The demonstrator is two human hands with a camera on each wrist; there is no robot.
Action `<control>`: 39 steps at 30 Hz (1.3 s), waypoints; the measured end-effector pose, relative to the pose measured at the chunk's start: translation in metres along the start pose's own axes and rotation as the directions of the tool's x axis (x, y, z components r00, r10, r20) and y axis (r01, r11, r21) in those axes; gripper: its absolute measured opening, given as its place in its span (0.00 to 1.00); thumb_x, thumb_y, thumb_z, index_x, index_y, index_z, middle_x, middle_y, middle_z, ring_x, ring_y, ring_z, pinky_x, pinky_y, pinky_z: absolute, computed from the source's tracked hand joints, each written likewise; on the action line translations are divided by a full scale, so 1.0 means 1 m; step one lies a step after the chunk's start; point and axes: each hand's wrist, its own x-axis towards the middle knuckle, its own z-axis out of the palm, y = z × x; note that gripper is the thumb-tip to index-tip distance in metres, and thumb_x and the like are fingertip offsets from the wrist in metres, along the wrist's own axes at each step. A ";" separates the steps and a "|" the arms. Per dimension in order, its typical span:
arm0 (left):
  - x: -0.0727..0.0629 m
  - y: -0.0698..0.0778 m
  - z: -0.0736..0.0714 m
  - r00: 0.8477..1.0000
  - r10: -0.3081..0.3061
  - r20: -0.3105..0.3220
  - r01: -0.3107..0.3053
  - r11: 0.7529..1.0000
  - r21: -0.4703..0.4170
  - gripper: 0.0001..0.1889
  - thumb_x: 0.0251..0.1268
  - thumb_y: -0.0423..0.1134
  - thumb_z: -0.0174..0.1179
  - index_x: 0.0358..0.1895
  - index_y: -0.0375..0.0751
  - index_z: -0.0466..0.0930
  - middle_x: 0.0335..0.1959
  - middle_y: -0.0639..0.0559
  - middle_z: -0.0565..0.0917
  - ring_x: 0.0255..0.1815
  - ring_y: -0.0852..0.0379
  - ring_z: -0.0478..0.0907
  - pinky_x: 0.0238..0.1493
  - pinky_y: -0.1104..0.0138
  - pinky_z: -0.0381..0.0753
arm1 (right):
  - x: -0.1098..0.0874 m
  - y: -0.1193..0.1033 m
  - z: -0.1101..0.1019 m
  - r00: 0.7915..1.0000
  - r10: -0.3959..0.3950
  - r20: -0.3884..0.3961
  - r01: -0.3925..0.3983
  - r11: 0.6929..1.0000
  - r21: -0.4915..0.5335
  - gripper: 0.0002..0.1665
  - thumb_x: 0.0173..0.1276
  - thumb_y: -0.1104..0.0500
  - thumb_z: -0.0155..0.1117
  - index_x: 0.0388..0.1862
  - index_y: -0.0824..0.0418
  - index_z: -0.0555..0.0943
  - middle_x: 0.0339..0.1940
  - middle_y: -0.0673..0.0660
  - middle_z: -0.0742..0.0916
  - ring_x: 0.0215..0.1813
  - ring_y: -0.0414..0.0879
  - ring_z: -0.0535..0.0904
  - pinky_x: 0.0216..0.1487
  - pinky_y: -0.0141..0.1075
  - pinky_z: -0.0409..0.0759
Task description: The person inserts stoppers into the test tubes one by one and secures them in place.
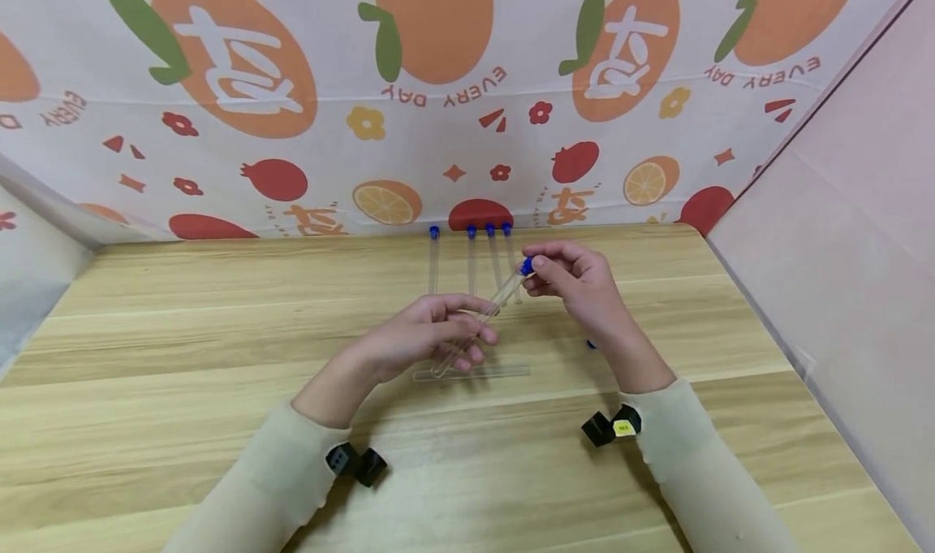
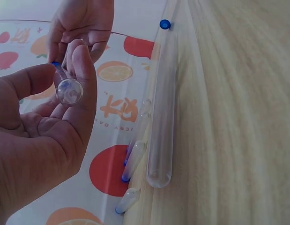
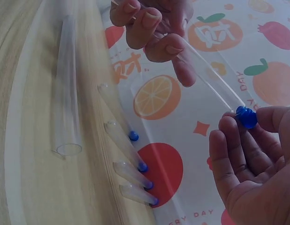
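Observation:
Above the table, my left hand [image 1: 416, 334] holds a clear test tube [image 1: 506, 291] between thumb and fingers, its rounded end low and its mouth tilted up to the right. At that mouth, the thumb and fingers of my right hand [image 1: 588, 283] pinch a blue stopper [image 3: 247, 117], which sits at the tube's opening in the right wrist view. Under the left hand an unstoppered test tube [image 2: 162, 112] lies flat on the wooden table [image 1: 219, 374]. A loose blue stopper [image 2: 165, 24] rests near that tube's open end, partly hidden by the right forearm in the head view.
Several test tubes with blue stoppers [image 1: 471, 261] lie side by side at the table's back edge, stoppers toward the fruit-print cloth [image 1: 329, 155] that hangs behind. A pale wall [image 1: 840, 212] borders the right side. Small black devices [image 1: 358, 464] sit at both wrists.

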 end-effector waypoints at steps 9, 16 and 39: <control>0.000 -0.003 0.005 0.999 0.034 -0.009 -0.034 0.999 0.009 0.21 0.78 0.35 0.50 0.69 0.37 0.68 0.53 0.35 0.82 0.39 0.55 0.84 0.41 0.63 0.87 | -0.003 0.006 0.001 1.000 -0.006 -0.004 0.006 1.000 0.003 0.17 0.76 0.58 0.60 0.56 0.69 0.80 0.46 0.63 0.87 0.40 0.46 0.86 0.49 0.40 0.87; 0.000 -0.006 0.014 0.996 0.068 -0.062 -0.069 0.998 -0.013 0.20 0.80 0.34 0.47 0.69 0.35 0.67 0.53 0.36 0.81 0.38 0.56 0.84 0.40 0.66 0.87 | -0.009 0.005 0.003 1.000 0.018 -0.016 -0.017 0.997 0.075 0.16 0.74 0.60 0.62 0.55 0.68 0.80 0.44 0.58 0.89 0.41 0.47 0.86 0.50 0.40 0.86; 0.003 -0.008 0.023 0.986 0.154 -0.066 -0.146 0.983 0.111 0.19 0.79 0.33 0.48 0.68 0.32 0.69 0.56 0.27 0.80 0.43 0.50 0.87 0.42 0.60 0.88 | -0.006 0.005 0.011 0.994 -0.011 -0.106 0.025 0.991 0.129 0.14 0.73 0.56 0.65 0.47 0.66 0.85 0.45 0.66 0.88 0.39 0.45 0.87 0.48 0.40 0.87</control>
